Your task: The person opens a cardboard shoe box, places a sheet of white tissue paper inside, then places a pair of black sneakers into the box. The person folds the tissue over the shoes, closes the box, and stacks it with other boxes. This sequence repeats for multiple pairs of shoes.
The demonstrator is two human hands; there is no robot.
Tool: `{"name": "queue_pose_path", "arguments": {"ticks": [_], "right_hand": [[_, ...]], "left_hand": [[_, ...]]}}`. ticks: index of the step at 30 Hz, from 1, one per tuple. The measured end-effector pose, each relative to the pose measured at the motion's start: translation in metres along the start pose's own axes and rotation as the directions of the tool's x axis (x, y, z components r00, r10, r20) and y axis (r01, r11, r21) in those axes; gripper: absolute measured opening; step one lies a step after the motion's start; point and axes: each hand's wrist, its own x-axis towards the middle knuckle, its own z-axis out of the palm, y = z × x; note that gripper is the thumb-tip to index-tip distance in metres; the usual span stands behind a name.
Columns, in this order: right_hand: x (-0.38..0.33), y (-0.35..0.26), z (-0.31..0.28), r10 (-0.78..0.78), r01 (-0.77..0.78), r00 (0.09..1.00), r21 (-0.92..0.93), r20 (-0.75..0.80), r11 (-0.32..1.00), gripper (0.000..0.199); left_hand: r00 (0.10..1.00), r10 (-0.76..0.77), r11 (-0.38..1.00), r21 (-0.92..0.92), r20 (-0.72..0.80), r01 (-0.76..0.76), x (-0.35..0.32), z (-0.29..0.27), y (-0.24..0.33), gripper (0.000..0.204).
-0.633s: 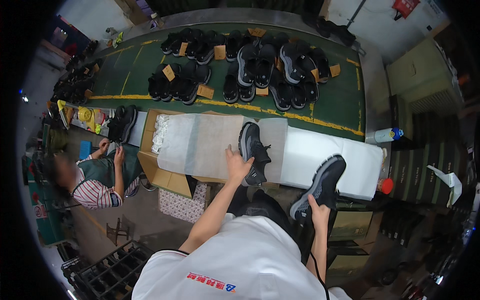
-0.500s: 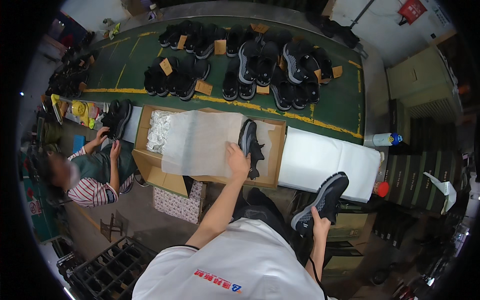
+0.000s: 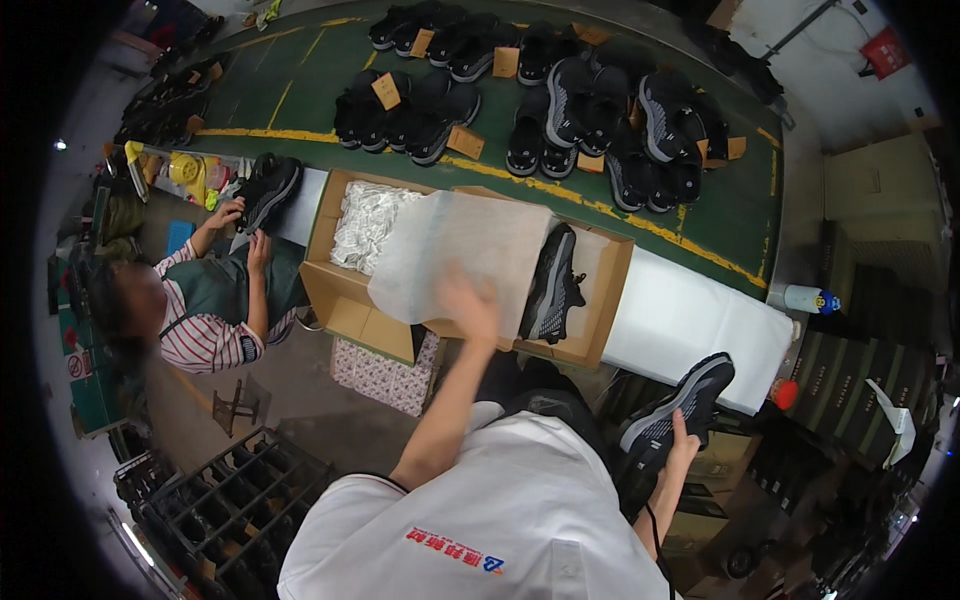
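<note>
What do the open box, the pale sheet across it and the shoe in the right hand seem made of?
Box: probably cardboard, matt brown inside, with a stiff flap.
Sheet: likely tissue paper or thin nonwoven cloth, dull and limp.
Shoe: matt black knit or mesh, judging by its textured pattern; the grey sole may be foam or rubber.

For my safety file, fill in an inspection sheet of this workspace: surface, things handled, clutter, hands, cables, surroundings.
Surface: green table with yellow lines; white sheets right of the box.
Things handled: open cardboard box holding a black shoe, with a pale sheet across its middle and small white items at its left end.
Clutter: tagged black shoes; blue-capped bottle.
Hands: left hand over the pale sheet, blurred, contact unclear; right hand grips another shoe.
Cables: thin black cord beside the right forearm.
Surroundings: co-worker at left; dark rack lower left.
</note>
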Motion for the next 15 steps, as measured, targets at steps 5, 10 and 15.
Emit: {"name": "queue_pose_path", "arguments": {"ticks": [5,10,15], "right_hand": [[0.006,-0.018,0.005,-0.054,0.054,0.998,-0.004,0.012,0.999,0.065],[0.032,-0.003,-0.011,0.052,-0.042,0.990,-0.079,0.134,0.996,0.030],[0.047,0.063,-0.025,0.003,-0.023,0.981,0.102,0.192,0.994,0.064]], "left_hand": [[0.955,-0.263,0.906,0.376,0.136,0.196,0.133,-0.063,-0.130,0.070],[0.666,-0.456,0.871,0.451,0.590,0.197,0.204,-0.051,-0.228,0.072],[0.663,-0.069,0.914,-0.220,0.745,0.342,0.207,-0.075,-0.145,0.056]]}}
